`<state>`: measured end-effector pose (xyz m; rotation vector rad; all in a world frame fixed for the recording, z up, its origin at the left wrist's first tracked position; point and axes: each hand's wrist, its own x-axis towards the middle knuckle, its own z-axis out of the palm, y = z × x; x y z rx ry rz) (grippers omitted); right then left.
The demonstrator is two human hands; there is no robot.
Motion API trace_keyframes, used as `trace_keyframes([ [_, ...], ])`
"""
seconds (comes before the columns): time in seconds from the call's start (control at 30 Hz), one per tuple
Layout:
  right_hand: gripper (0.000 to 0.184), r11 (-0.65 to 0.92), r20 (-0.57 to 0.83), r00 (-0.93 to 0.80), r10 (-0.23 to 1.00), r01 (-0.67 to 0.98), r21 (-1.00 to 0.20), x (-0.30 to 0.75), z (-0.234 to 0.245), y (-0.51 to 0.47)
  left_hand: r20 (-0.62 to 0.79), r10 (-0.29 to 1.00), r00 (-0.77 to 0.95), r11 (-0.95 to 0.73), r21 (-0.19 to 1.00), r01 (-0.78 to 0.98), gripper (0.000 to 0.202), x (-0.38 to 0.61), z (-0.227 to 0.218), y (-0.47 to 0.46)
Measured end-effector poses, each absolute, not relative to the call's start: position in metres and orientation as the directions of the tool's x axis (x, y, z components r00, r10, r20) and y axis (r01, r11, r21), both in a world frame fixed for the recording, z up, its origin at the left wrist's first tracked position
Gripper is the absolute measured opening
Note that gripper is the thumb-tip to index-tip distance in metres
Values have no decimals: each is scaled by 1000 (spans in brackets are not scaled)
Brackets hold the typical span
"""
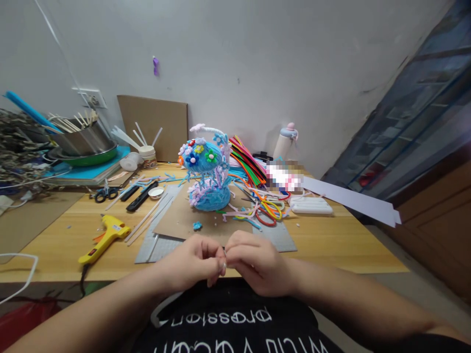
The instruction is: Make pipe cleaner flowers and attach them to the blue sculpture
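Observation:
My left hand (200,260) and my right hand (257,262) meet fingertip to fingertip above the table's front edge. Both are closed in a pinch, and a tiny pale bit shows at the left fingertips; its kind is too small to make out. Just beyond them lies a small blue pipe-cleaner flower (197,225) on a cardboard sheet (176,223). Farther back on the same sheet stands a blue pipe-cleaner craft (202,157), with a rounded top covered in colourful flowers above a blue base (213,197) trimmed in pink.
A yellow glue gun (106,238) lies at left, near black-handled scissors (106,194) and a black utility knife (142,196). Right of the craft are colourful pipe cleaners (250,162), more scissors (272,211) and a white case (311,205). A bottle (285,142) stands behind.

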<state>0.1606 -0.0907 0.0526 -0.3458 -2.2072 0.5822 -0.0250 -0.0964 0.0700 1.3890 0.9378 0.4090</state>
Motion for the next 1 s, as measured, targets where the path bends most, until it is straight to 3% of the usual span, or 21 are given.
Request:
trace_keyframes([
  [0.07,20,928,703,-667,247,-45,-369,164,57,-87,-384,616,688,372,911,176,13,-24,68,-96],
  [0.13,21,937,693,-695,190,-83,-340,168,64,-83,-382,556,738,456,883,114,13,-23,69,-94],
  [0.17,19,924,677,-701,225,-67,-377,169,67,-80,-354,566,744,453,888,77,13,-22,72,-93],
  [0.23,16,849,653,-638,409,4,-528,172,74,-75,-237,693,681,348,937,-27,15,-20,81,-87],
  [0.3,22,686,593,-498,632,5,-727,170,77,-71,-66,861,505,152,980,-131,17,-14,94,-80],
  [0.37,29,476,471,-439,765,-107,-873,163,78,-69,96,955,282,-35,976,-215,13,-6,104,-71],
  [0.47,29,219,335,-519,786,-274,-937,149,80,-69,234,972,-13,-228,933,-278,10,8,108,-61],
  [0.57,19,123,267,-525,808,-293,-948,144,84,-66,305,936,-174,-340,911,-232,15,18,102,-55],
  [0.77,21,70,78,-516,853,-35,-997,163,92,-45,332,939,-85,-341,930,-136,12,12,84,-50],
  [1.0,24,-36,2,-556,831,-57,-998,153,62,-47,216,976,-26,-217,969,-115,15,16,58,-49],
])
